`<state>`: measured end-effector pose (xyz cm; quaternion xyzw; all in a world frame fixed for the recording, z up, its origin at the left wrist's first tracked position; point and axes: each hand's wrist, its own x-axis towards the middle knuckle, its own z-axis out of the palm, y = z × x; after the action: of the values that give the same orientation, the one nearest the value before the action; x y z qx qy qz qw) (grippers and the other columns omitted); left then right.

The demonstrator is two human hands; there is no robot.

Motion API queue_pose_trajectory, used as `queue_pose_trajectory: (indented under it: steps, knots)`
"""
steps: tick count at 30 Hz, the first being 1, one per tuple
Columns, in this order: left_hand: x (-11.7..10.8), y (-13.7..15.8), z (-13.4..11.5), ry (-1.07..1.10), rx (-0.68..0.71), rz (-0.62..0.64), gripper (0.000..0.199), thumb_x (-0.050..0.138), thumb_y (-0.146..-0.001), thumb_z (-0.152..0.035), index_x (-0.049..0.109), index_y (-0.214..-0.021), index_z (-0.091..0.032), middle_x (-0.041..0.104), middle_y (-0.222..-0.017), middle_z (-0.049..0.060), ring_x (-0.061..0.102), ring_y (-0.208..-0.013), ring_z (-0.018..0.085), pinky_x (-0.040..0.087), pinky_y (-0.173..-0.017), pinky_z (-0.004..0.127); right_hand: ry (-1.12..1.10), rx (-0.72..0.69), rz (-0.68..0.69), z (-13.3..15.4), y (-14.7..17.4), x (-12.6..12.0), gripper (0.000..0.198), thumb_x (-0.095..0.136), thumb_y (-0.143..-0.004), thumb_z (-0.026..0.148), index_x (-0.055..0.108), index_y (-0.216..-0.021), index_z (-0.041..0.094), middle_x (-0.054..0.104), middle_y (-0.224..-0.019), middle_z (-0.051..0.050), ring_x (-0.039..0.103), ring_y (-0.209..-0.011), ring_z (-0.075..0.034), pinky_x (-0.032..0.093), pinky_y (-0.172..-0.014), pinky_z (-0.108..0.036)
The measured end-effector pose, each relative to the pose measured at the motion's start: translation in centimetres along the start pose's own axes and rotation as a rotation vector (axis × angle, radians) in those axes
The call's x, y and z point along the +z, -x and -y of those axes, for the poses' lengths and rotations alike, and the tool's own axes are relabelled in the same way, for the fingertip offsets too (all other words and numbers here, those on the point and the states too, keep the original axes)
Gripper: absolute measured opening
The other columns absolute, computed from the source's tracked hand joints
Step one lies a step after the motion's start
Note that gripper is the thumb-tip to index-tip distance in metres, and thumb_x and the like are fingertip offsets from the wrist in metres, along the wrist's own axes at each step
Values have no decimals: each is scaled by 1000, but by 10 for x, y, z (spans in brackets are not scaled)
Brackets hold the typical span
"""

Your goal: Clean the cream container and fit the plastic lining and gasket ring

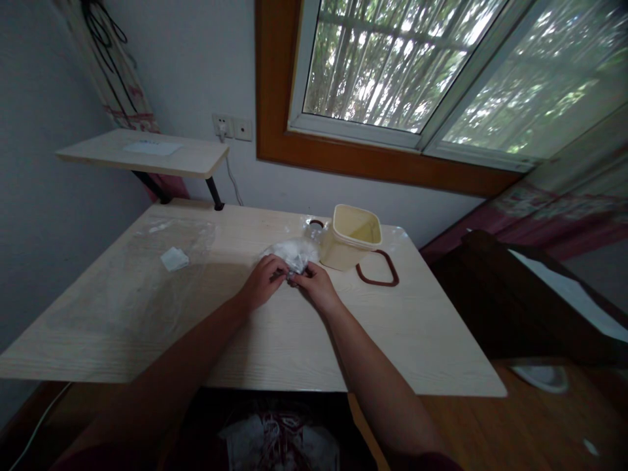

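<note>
Both hands meet over the middle of the table at a white, shiny plastic bag point(293, 252). My left hand point(265, 280) pinches the near edge of the bag from the left. From the right, my right hand point(314, 282) pinches the same gathered edge, close to the left fingertips. What is inside the bag cannot be made out. Just beyond my right hand stands a cream-coloured square plastic tub point(349, 239), its top open. A reddish-brown rounded-square ring point(392, 271) lies partly behind the tub's right side.
A small round brown-rimmed item point(316, 224) in clear plastic sits left of the tub. A clear plastic sheet point(142, 288) with a folded white piece point(174, 259) lies on the table's left. A raised shelf point(142, 154) stands at the back left, below a window.
</note>
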<state>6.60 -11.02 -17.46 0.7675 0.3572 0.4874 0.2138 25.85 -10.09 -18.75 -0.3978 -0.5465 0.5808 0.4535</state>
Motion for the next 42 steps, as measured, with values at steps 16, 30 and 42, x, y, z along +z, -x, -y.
queue_pose_trajectory:
  steps: [16, 30, 42]
  knots:
    - [1, 1, -5, -6, -232, 62, 5, 68, -82, -20, 71, -87, -20, 68, -83, 3, 66, -77, 16, 52, -70, 25, -142, 52, 125, 18, 9, 4, 34, 86, -69, 35, 68, -93, 20, 67, -79, 1, 60, -70, -14, 48, -68, -27]
    - [-6, -5, -12, 27, -305, 81, 8, 68, -83, -29, 70, -83, -21, 69, -79, 2, 64, -72, 16, 49, -68, 27, -304, 155, 5, 26, 8, 4, 27, 82, -66, 28, 67, -86, 18, 68, -76, -1, 59, -64, -13, 48, -61, -26]
    - [1, 2, -3, 581, -493, 58, 31, 74, -81, -41, 54, -91, -19, 68, -88, 4, 70, -76, 16, 59, -73, 33, -381, 153, -35, 22, 7, 2, 30, 87, -68, 30, 67, -86, 17, 68, -78, 0, 60, -68, -12, 53, -68, -26]
